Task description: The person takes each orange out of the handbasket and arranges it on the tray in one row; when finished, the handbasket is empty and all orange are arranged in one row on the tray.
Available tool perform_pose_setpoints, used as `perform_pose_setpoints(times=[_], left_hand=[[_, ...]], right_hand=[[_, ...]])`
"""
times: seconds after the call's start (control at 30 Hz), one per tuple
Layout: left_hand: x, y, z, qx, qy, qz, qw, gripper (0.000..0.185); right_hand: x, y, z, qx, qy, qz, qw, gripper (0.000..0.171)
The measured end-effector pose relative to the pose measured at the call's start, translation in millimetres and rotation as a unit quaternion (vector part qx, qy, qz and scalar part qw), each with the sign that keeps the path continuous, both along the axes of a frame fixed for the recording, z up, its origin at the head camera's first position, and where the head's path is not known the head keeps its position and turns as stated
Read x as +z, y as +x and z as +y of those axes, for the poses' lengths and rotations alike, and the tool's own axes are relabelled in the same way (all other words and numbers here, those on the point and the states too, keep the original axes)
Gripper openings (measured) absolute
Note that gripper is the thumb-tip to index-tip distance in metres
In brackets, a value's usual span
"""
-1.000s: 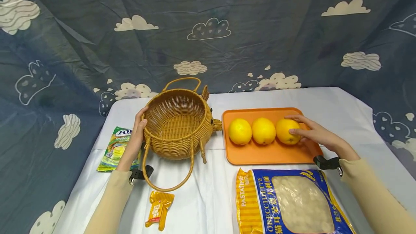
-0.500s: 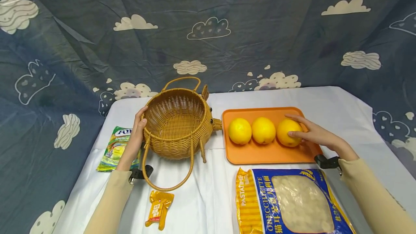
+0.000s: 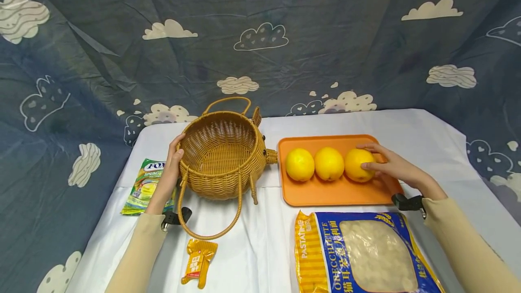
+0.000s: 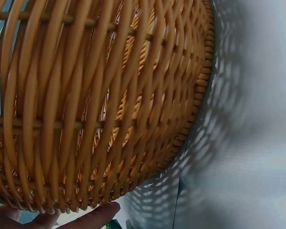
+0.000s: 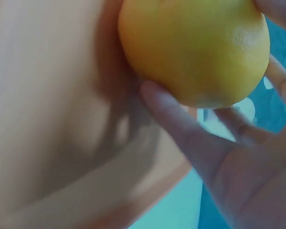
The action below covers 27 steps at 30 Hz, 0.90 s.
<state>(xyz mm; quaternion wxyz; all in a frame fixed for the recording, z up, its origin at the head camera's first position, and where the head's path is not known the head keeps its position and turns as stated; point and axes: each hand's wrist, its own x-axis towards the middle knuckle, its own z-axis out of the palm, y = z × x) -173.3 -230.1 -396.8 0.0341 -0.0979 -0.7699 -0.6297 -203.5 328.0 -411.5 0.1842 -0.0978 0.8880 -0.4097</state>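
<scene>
My left hand (image 3: 172, 166) holds the left side of a brown wicker basket (image 3: 217, 187) with a bird-like beak and looped handles. Several fingertips (image 4: 105, 213) show against the weave in the left wrist view. An orange tray (image 3: 325, 196) lies to the right, bearing three oranges in a row. Around the rightmost orange (image 3: 354, 166) curl the thumb and fingers of my right hand (image 3: 392, 167); the right wrist view has this orange (image 5: 195, 52) close up. The middle orange (image 3: 329, 163) and left orange (image 3: 300, 164) sit beside it.
A green and yellow candy bag (image 3: 142, 189) lies left of the basket, partly behind my left arm. Nearer to me are a small orange snack packet (image 3: 198, 261) and a large blue pasta bag (image 3: 374, 252). A dark cloud-patterned curtain (image 3: 260, 67) hangs behind the table.
The right hand's fingers and the rightmost orange have shifted very slightly. My left hand and the basket stay where they were.
</scene>
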Motion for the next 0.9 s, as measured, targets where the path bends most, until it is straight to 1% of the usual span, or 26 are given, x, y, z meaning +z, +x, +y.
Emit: perform_pose_setpoints(times=[0.17,0.3,0.43,0.57,0.67,0.73,0.77,0.87,0.9], left_hand=[[0.5,0.2,0.6,0.001,-0.002,0.002,1.0,0.053],[0.8,0.4,1.1,0.002,-0.002,0.0,1.0,0.053],[-1.1,-1.4,0.8,-0.001,0.0,0.0,1.0,0.053],[-10.6,-9.7,-6.8,-0.011,-0.003,-0.005,0.9999,0.053],[-13.9,-15.8,-16.4,-0.02,-0.021,-0.02,0.9994,0.052],[-8.4,-16.9,-21.4,-0.031,-0.04,-0.037,0.9981,0.053],[-3.7,-17.0,-23.7,-0.037,-0.051,-0.046,0.997,0.054],[16.4,-16.5,-28.2,-0.055,-0.093,-0.066,0.9919,0.056],[24.5,-16.6,-29.0,-0.06,-0.108,-0.065,0.9902,0.057]], right_hand=[[0.1,0.8,2.2,0.007,0.002,-0.009,1.0,0.068],[0.8,1.3,2.6,0.014,0.007,-0.007,1.0,0.073],[2.5,1.8,2.1,0.01,0.015,-0.004,1.0,0.073],[7.5,2.4,0.6,0.004,0.023,0.004,1.0,0.072],[15.8,2.3,-2.4,-0.003,0.022,0.019,1.0,0.071],[23.1,2.1,-5.0,-0.009,0.023,0.031,0.999,0.071],[27.1,1.9,-6.7,-0.013,0.023,0.04,0.999,0.071],[38.9,1.0,-13.6,-0.026,0.022,0.073,0.997,0.073],[42.5,0.6,-16.4,-0.03,0.025,0.089,0.995,0.074]])
